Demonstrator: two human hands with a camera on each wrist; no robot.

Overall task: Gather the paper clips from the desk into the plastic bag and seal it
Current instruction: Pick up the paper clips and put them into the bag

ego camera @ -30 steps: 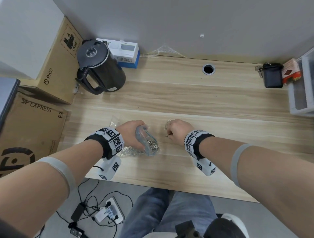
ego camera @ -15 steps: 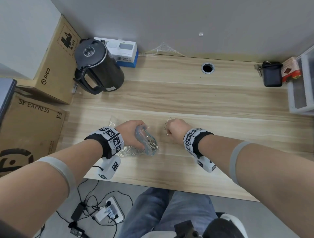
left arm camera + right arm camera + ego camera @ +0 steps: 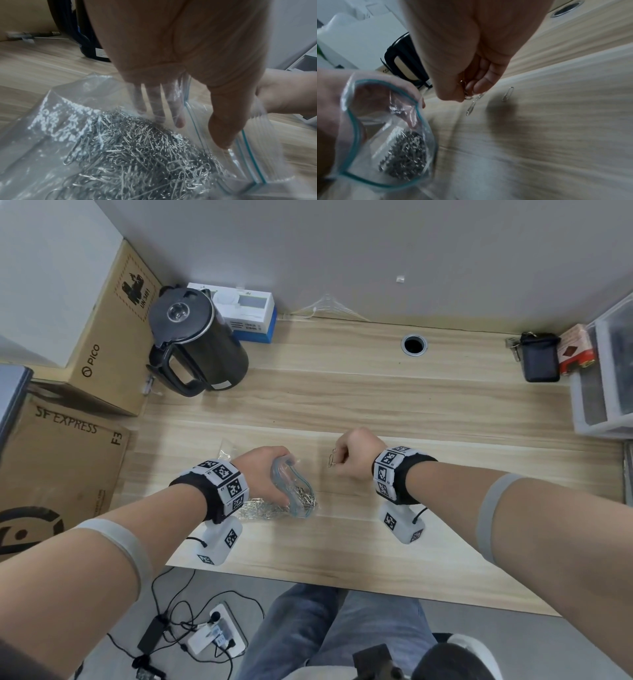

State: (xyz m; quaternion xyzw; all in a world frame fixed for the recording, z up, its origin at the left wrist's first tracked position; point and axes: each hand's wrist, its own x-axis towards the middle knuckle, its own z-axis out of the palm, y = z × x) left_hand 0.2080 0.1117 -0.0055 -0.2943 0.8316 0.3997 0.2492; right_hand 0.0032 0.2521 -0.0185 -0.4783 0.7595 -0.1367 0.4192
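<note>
Loose paper clip [image 3: 508,94] beyond right-wrist fingers [image 3: 485,79]

Left hand [image 3: 265,474] gripping, fingers curled, right hand [image 3: 356,455] pinching, forearms extended

plastic bag [image 3: 388,136] motion-blurred, drawer unit [image 3: 606,378] cut off

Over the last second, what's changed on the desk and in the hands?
The right hand has lifted slightly off the desk, pinching paper clips that now dangle from its fingers. The left hand still holds the bag open in the same spot.
</note>
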